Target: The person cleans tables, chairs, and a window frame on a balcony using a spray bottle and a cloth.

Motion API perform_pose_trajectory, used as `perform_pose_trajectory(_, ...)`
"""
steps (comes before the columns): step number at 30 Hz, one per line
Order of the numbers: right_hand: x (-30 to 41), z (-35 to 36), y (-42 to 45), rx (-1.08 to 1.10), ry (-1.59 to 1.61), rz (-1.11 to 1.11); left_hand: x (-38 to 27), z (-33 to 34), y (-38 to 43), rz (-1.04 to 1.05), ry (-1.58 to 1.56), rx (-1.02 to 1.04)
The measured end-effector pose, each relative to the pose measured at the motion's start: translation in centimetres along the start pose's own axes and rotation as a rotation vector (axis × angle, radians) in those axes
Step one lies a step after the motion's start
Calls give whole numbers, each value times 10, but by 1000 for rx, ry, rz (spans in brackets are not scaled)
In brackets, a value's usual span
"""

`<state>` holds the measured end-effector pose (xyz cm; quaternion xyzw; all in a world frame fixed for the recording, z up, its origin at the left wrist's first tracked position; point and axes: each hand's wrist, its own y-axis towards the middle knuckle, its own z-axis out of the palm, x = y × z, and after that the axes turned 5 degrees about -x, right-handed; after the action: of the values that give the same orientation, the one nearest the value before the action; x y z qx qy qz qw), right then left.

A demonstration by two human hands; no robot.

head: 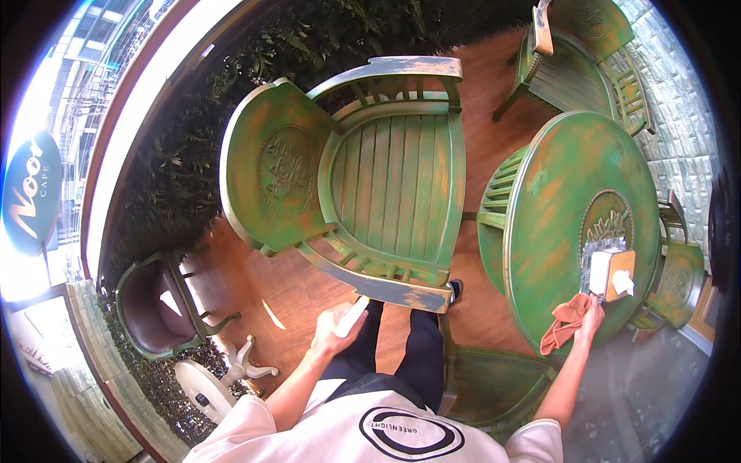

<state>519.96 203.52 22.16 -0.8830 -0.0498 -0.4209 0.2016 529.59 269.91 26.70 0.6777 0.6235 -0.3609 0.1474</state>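
Observation:
My left hand [334, 331] is closed around a white object [351, 317], perhaps a bottle, just beside the worn arm of a green wooden armchair [399, 185]. Over the round green table [544, 231], my right hand [591, 318] holds an orange-brown cloth [564, 324] at the tabletop's near edge. The hand is right by a tissue box [613, 272] with white sides and a wood-coloured face, from which a tissue sticks out. Under the box lies a clear or silvery piece, partly hidden; its kind is unclear. A carved floral medallion marks the tabletop's middle.
Another green armchair [570, 75] stands beyond the table, a smaller-looking one [677, 278] at its right, and a green seat [498, 382] near my legs. At left are a dark-cushioned chair [156, 307] and a white pedestal table [197, 385]. Dark foliage [173, 156] lines the window side.

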Motion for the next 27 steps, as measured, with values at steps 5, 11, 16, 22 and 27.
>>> perform_pose_trajectory(5, 29, -1, -50, 69, 158, 171, -11, 1, -20, 134, -193, -8)
perform_pose_trajectory(11, -23, -56, -143, 167, 434, 352, 32, -26, -49, -373, -259, -255)
perform_pose_trajectory(16, -41, -21, -208, 497, 561, 566, 14, -57, -34, -359, -386, -505)
perform_pose_trajectory(22, -31, 44, -234, 754, 690, 548, -55, -72, 30, -229, -537, -663)
perform_pose_trajectory(27, 38, 83, -272, 809, 818, 299, -45, -51, 66, -8, -306, -408)
